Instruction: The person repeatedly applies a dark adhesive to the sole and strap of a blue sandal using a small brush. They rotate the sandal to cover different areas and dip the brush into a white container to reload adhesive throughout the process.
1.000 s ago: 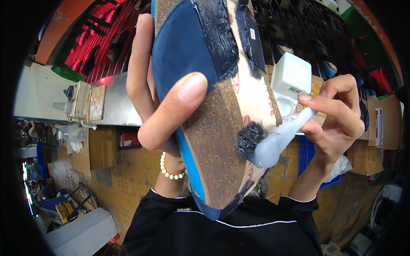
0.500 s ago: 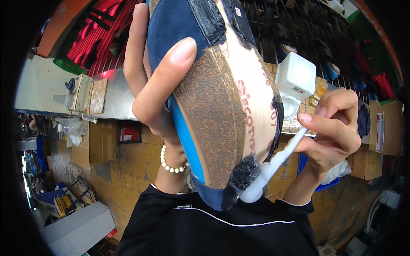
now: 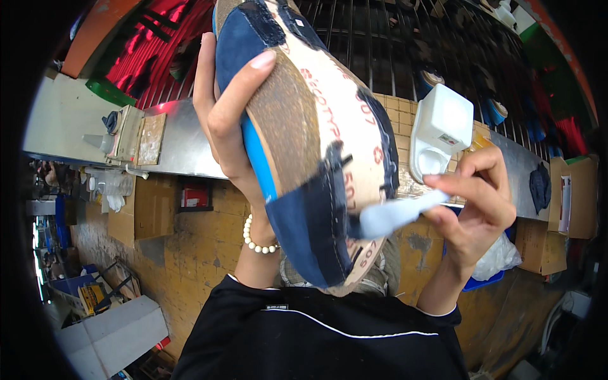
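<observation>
A shoe upper (image 3: 310, 218) in navy blue, with brown speckled and bright blue parts, is held up before me, its underside turned my way. The pale insole board (image 3: 342, 126) shows red print and is edged by folded dark upper margin. My left hand (image 3: 231, 120) grips the shoe from the left, thumb on its brown side. Pinched between the thumb and fingers of my right hand (image 3: 478, 199) is a white-handled brush (image 3: 402, 215), blurred by motion. Its dark bristle end is at the shoe's lower part, over the board's margin; exact contact cannot be told.
Behind the shoe, a white plastic container (image 3: 443, 120) stands on a tan gridded mat (image 3: 396, 117) on a metal bench. Beyond are dark rack bars (image 3: 373, 38) with other shoes. Cardboard boxes (image 3: 538, 244) sit at right, another carton (image 3: 149, 212) at left.
The shoe has tilted and shifted slightly left, showing more of its lower navy end. The brush has moved up from the margin's lower corner and turned more level. My right hand has moved slightly left.
</observation>
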`<move>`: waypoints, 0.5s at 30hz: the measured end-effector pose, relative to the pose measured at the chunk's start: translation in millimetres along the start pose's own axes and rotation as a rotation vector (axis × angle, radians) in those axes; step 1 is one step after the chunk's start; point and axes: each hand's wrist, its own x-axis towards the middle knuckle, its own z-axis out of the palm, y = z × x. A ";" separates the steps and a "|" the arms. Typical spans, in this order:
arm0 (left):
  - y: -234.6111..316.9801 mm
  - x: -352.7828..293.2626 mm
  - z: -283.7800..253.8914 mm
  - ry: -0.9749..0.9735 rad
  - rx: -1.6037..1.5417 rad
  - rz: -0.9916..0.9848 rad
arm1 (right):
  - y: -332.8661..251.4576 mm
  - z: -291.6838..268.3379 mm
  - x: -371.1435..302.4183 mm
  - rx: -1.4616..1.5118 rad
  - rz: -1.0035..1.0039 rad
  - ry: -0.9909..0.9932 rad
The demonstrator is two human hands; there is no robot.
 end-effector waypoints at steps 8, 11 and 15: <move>2.0 4.3 -6.6 -0.042 0.080 0.000 | -16.8 2.9 8.3 -0.169 -0.011 0.025; 0.6 6.4 -8.4 -0.073 0.115 0.042 | -20.5 -1.0 12.5 -0.201 -0.040 0.001; -1.6 13.6 -15.3 -0.180 0.201 0.158 | -21.8 -1.1 15.9 -0.238 -0.069 0.004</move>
